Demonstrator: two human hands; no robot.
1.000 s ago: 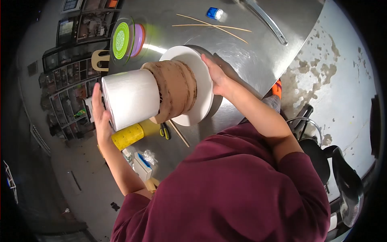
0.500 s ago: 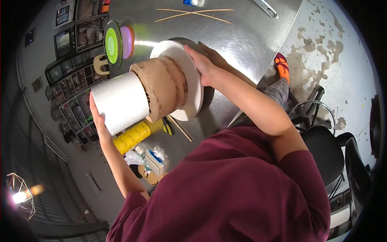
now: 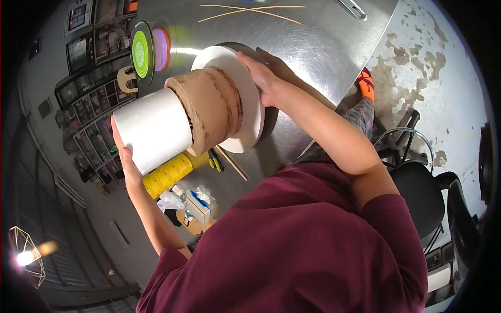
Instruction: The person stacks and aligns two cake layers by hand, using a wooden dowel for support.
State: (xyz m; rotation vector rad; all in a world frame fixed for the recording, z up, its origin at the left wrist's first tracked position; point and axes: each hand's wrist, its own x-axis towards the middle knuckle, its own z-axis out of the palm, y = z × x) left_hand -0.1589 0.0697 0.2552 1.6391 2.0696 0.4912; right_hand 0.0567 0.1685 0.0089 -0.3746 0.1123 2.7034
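A brown two-layer cake (image 3: 203,112) with dark filling seams sits between a white cylinder (image 3: 152,130) and a round white board (image 3: 253,117). The cylinder rests against the cake's upper face, and a jagged dark gap shows where they meet. My left hand (image 3: 127,156) is curled against the cylinder's outer end, with part of its fingers hidden behind it. At the opposite end, my right hand (image 3: 265,81) grips the board's rim, fingers along its face. A dark round edge (image 3: 270,122) shows behind the board.
On the metal table (image 3: 313,47) lie two crossed wooden sticks (image 3: 250,11), a wooden dowel (image 3: 232,163), yellow-handled scissors (image 3: 215,160) and a yellow roll (image 3: 168,175). Green (image 3: 141,53) and purple discs (image 3: 160,49) stand at the far left. A black chair (image 3: 417,193) is at right.
The cylinder and my left hand have shifted slightly left and up in view. The whole scene has drifted a little with the camera; both hands keep their places.
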